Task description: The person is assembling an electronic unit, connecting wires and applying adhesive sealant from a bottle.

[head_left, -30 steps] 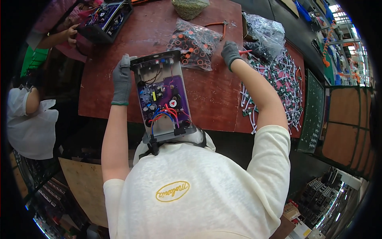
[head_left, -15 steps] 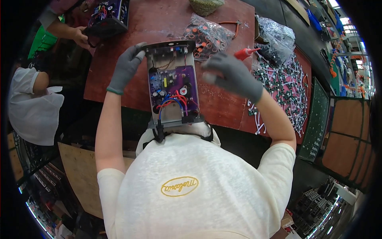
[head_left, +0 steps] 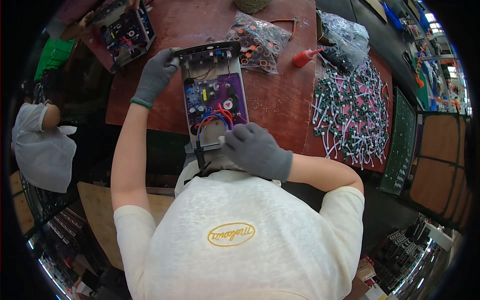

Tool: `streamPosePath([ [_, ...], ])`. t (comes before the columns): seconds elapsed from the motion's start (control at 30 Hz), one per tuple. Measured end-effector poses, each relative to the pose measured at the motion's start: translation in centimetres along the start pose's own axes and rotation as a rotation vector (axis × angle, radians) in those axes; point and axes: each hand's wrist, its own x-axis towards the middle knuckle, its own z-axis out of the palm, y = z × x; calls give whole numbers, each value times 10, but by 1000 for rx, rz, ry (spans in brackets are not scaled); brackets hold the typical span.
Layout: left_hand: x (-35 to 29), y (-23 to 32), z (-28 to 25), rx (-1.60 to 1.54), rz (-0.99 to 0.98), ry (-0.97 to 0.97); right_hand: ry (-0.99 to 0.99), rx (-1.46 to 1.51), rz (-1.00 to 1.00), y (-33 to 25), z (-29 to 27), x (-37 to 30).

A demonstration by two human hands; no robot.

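An open metal chassis tilts over the table's near edge, close to my body. Inside it sits a purple circuit board with red and blue wires looping at its near end. My left hand, in a grey glove, grips the far left corner of the chassis by its black end panel. Over the near right corner lies my gloved right hand, fingers curled together beside the wires. Whatever its fingertips pinch is hidden. A black cable hangs off the near end.
Right of the chassis a red squeeze bottle stands on the red-brown table. Beyond are a clear bag of orange and black rings and heaped white-wired small boards. At far left another person's hands hold a similar chassis.
My right hand has come from right of the chassis down to its near right corner. The left keeps its grip. The other person's chassis has tipped, showing its inside.
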Motion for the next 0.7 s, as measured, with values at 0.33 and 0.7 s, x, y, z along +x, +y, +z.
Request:
streamPosePath([
  [0.33, 6, -2, -8, 241, 218, 72, 66, 86, 69, -14, 4, 21],
  [0.7, 54, 120, 58, 469, 536, -86, 6, -112, 292, 26, -74, -92],
])
